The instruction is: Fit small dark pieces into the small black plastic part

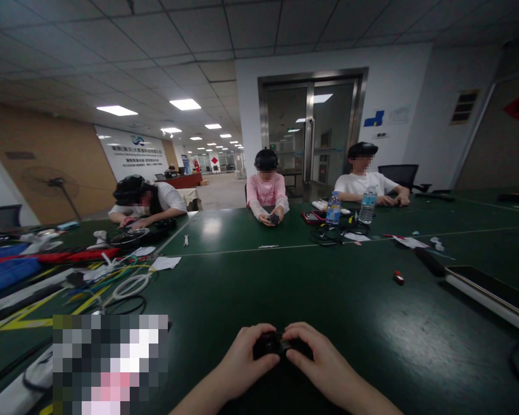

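A small black object, dark and rounded, is held low over the near side of the green table. My left hand closes round its left end, thumb in front and fingers behind. The right end sits in the grip of my right hand, held the same way. Both sets of fingertips come close together near its middle. Much of the object is hidden by my fingers, and the dim light does not show its exact kind.
Cables and a blue tray crowd the left side. A small red item and a long white-edged device lie at right. Two bottles stand farther back. Three people in headsets sit across the table.
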### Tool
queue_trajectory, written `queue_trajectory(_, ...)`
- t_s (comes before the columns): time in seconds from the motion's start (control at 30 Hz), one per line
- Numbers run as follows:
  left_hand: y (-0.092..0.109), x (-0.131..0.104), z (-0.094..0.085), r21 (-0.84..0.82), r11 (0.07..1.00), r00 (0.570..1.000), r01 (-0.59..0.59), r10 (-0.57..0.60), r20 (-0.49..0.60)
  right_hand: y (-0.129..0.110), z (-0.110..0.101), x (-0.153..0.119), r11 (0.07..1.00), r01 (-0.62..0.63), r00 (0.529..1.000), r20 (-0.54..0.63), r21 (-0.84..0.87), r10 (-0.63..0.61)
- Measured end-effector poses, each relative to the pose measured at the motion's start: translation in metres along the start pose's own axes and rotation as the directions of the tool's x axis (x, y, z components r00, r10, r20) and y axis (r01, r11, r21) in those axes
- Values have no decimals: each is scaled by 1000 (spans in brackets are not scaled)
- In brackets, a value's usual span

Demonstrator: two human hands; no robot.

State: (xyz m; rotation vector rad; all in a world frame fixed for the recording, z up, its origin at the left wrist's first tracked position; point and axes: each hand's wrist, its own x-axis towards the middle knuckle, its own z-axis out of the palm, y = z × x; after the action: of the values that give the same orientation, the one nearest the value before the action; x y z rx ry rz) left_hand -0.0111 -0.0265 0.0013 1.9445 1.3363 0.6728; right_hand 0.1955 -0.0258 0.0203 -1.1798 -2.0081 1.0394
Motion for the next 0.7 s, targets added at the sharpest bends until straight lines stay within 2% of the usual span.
queue_trajectory(0.2,0,0,1,3,1000,1000,-5,5,0,2,3,-1,1000,11,1000,-10,-4,-11)
queue_trajectory(0.33,3,1,0,11,1000,1000,3,-3,0,9,2,6,983,-5,996,-89,185,22)
queue_trajectory(0.53,3,1,-1,-28,999,1000,20,-21,-7,15,-10,11,849,-47,965,-194,526,174)
queue_trajectory(0.7,4,0,-2,-45,998,999,49,-49,6,19,-22,9,661,-29,935,-213,750,283)
